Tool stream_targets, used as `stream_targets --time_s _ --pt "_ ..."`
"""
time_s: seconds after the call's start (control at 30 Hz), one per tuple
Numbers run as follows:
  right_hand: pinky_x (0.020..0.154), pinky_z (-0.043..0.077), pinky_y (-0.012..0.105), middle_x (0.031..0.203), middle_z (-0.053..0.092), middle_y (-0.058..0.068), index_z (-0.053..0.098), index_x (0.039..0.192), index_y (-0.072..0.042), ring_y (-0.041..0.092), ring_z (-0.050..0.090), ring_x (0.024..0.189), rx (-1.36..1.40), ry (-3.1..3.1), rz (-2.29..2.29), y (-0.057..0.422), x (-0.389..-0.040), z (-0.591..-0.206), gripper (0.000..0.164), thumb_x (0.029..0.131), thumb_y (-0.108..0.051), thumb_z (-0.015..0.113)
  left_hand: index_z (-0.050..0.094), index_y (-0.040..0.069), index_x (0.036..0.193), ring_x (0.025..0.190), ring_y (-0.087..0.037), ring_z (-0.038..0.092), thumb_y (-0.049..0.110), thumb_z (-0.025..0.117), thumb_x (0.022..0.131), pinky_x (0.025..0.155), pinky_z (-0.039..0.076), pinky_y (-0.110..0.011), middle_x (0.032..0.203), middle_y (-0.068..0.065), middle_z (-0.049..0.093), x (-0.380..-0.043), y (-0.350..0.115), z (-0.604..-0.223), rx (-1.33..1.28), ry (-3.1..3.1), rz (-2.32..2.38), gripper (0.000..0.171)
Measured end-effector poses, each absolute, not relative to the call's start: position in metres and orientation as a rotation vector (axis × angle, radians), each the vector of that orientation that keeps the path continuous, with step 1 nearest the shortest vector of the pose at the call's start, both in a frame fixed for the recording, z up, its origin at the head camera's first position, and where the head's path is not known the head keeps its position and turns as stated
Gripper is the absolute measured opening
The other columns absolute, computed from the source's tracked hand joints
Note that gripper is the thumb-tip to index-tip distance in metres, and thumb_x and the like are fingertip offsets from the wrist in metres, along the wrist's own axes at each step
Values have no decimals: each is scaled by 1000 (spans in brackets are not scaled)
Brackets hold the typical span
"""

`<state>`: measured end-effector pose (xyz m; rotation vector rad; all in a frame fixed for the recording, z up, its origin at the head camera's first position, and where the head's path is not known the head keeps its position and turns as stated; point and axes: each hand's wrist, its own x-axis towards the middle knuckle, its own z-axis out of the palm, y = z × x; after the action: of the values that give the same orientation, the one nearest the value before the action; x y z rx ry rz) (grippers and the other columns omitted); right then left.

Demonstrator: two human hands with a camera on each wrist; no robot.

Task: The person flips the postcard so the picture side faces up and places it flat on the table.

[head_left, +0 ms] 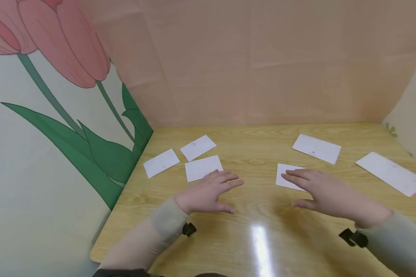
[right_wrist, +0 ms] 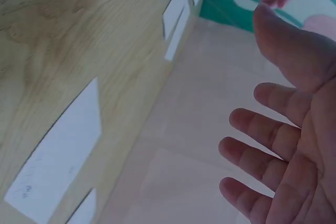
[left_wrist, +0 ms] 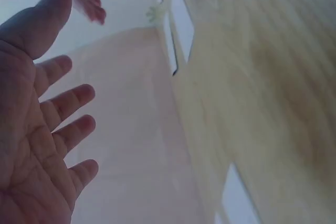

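Observation:
Both hands hover above a wooden table with nothing in them. My left hand (head_left: 208,194) has its fingers extended and thumb apart; behind it lies a white card (head_left: 202,167), partly covered by the hand in the head view. Over on the right, my right hand (head_left: 324,192) is likewise spread, partly hiding another white card (head_left: 285,176). In the left wrist view the left palm (left_wrist: 31,145) faces the camera with spaced fingers. The right wrist view shows the right palm (right_wrist: 299,166) bare, and a white card (right_wrist: 60,156) with small faint print on the table.
Two more white cards, one at far left (head_left: 161,163) and one behind (head_left: 198,147), lie on the left side. On the right are a back card (head_left: 317,148) and a longer card (head_left: 392,174). A pink backdrop (head_left: 249,65) rises behind the table (head_left: 253,150); a tulip-printed panel (head_left: 55,154) stands left.

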<state>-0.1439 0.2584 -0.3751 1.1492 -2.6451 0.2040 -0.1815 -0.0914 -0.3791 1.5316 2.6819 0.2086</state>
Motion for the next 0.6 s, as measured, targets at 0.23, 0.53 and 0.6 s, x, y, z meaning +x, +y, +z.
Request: stream_targets --time_s 0.23,0.53,0.6 --pt "89 45 56 130 55 19 48 140 -4 40 55 114 920 -2920 355 283 -161 -395 74 85 -50 68 36 19 149 139 -15 31 54 61 89 114 20 -32 150 0 39 -189 -67 -406 1443 2640 379 74" --pt "92 39 61 130 51 29 45 139 4 48 49 117 706 -3073 507 309 -190 -422 73 86 -39 71 40 19 147 138 -14 33 48 53 96 112 25 -30 149 4 40 -210 -30 -426 1234 2623 586 61" --pt "93 39 62 130 51 31 45 139 6 50 48 117 673 -3100 533 313 -196 -426 73 87 -38 71 41 19 147 137 -13 34 49 53 96 112 25 -29 149 4 40 -215 -22 -430 1208 2617 605 61"
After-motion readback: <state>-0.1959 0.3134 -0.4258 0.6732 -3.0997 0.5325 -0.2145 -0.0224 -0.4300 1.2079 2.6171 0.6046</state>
